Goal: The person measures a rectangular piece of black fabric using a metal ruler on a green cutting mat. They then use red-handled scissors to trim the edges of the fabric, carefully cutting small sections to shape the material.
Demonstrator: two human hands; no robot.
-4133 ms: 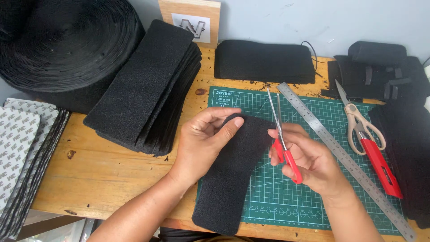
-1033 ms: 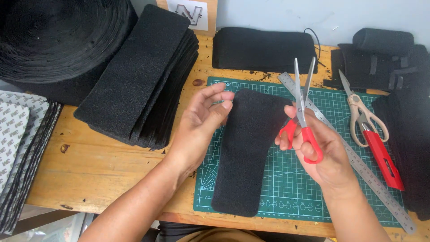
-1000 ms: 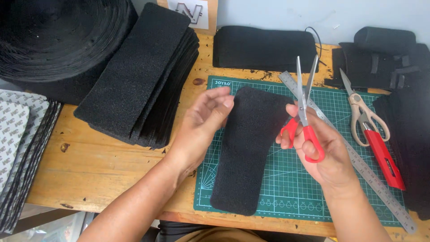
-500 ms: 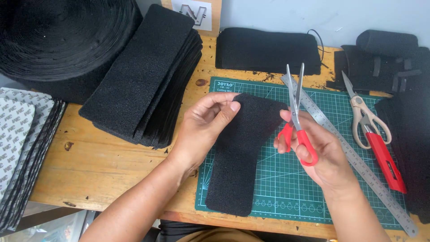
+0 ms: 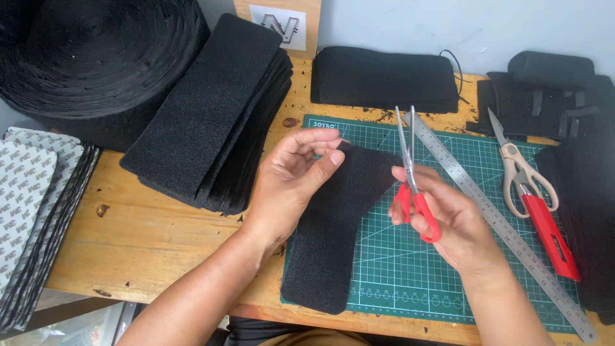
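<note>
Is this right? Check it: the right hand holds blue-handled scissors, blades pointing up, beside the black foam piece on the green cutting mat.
Wrong on one point: the scissors in the right hand have red handles, not blue. The head view shows it. Otherwise correct: the blades point up, beside the black foam piece on the green cutting mat, whose top edge the left hand pinches.

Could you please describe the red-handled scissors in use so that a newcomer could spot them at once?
Find the green cutting mat. Above it, the right hand holds small scissors, blades pointing up, beside a black foam piece. The other scissors, lying right of the steel ruler, have cream handles.
</note>
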